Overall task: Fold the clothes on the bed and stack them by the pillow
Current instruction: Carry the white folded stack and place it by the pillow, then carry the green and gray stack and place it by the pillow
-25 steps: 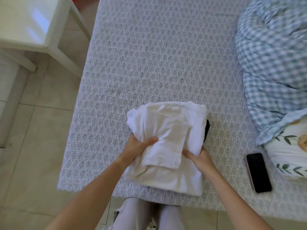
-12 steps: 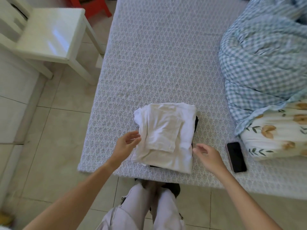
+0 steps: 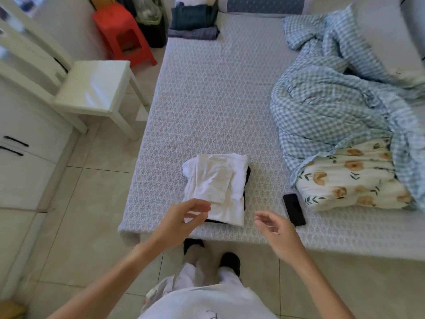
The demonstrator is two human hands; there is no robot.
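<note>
bed [image 3: 207,100] holds folded white garment [image 3: 218,185]; left hand [image 3: 181,221] and right hand [image 3: 277,229] loosely spread, empty.

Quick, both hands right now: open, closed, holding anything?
Left hand: open, fingers relaxed, no grip on the folded white garment.
Right hand: open, holding nothing.

Folded clothes [image 3: 215,184] on bed [image 3: 207,100]; phone [image 3: 294,209] right, pillow [image 3: 349,180] beyond.

Hands: 2, left [image 3: 181,221] and right [image 3: 277,231]. Folded white garment [image 3: 217,184]: 1, on 1 dark garment [image 3: 247,180]. Far clothes stack [image 3: 194,24]: 1. Phone [image 3: 294,209]: 1. Floral pillow [image 3: 349,178]: 1. Checked quilt [image 3: 333,95]: 1. White chair [image 3: 92,88]: 1. Red stool [image 3: 123,33]: 1. Bed [image 3: 207,100]: 1.
</note>
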